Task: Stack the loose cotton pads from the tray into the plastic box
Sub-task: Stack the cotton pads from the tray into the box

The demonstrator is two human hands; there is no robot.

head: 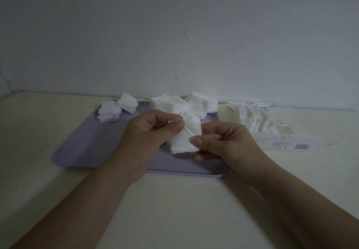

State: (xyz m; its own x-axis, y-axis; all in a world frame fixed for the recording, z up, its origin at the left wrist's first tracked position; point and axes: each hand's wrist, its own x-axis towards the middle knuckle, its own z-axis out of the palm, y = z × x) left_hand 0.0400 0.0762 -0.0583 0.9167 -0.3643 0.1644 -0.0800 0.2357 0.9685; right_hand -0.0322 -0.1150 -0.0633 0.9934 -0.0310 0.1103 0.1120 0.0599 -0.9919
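— Item one, the hands?
— Left hand (155,130) and right hand (223,143), both above the tray's middle. Each pinches the same small stack of cotton pads (186,137) between thumb and fingers, and the stack is lifted off the tray.
— Item two, the tray?
— Lilac tray (87,141), flat on the pale desk (174,209). Loose pads: a small heap (116,108) at its 11 o'clock corner, a bigger heap (184,104) from 12 to 1 o'clock.
— Item three, the box?
— Clear plastic box (258,120), on the desk just beside the tray at its 2 o'clock, with white pads inside.
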